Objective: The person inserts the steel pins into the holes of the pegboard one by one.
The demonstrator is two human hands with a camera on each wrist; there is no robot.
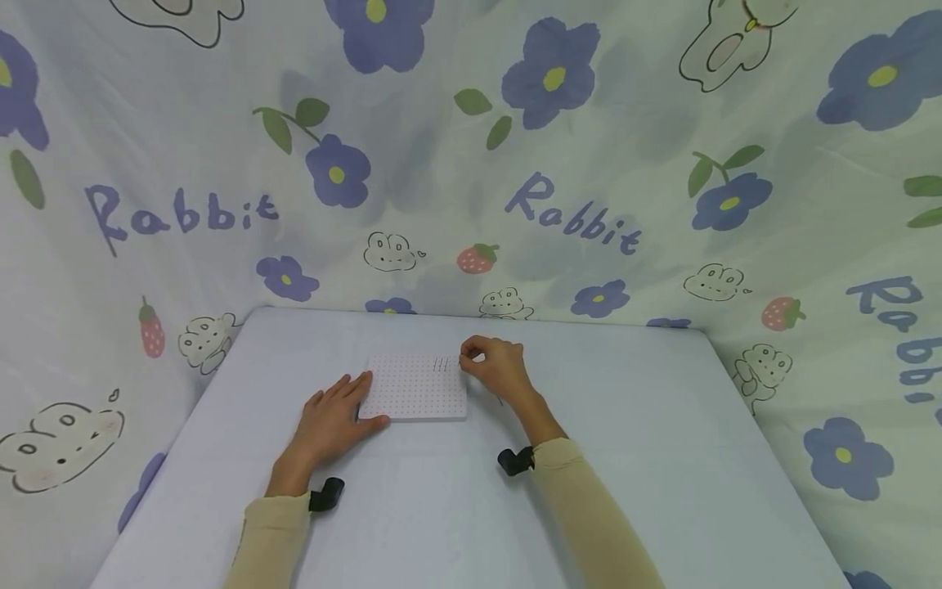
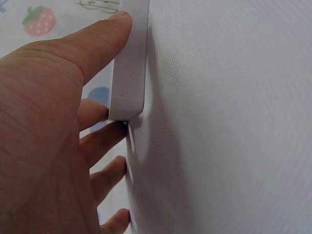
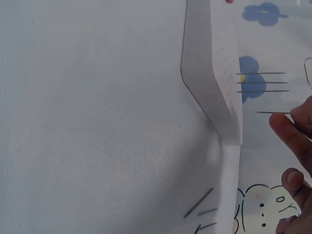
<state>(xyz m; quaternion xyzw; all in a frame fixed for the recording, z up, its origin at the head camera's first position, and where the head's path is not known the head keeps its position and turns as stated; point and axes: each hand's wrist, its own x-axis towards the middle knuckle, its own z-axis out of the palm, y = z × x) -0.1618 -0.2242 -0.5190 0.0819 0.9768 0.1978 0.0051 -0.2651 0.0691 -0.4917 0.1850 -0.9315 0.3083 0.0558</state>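
Observation:
A white pegboard (image 1: 412, 401) with a grid of small dots lies on the table. My left hand (image 1: 331, 421) rests at its left side, fingers spread and fairly straight; in the left wrist view the thumb (image 2: 105, 41) lies along the board's side face. Three thin dark pins (image 3: 263, 82) stand upright in a row near the far right corner. Just above that corner, my right hand (image 1: 500, 368) pinches another thin pin (image 3: 265, 112) between thumb and index finger. The held pin's tip points down toward the board, apart from the standing row.
Several loose pins (image 3: 199, 202) lie on the table to the right of the board, under my right hand. White cloth covers the table (image 1: 456, 507). A patterned curtain (image 1: 441, 164) with flowers and rabbits hangs behind and at the sides.

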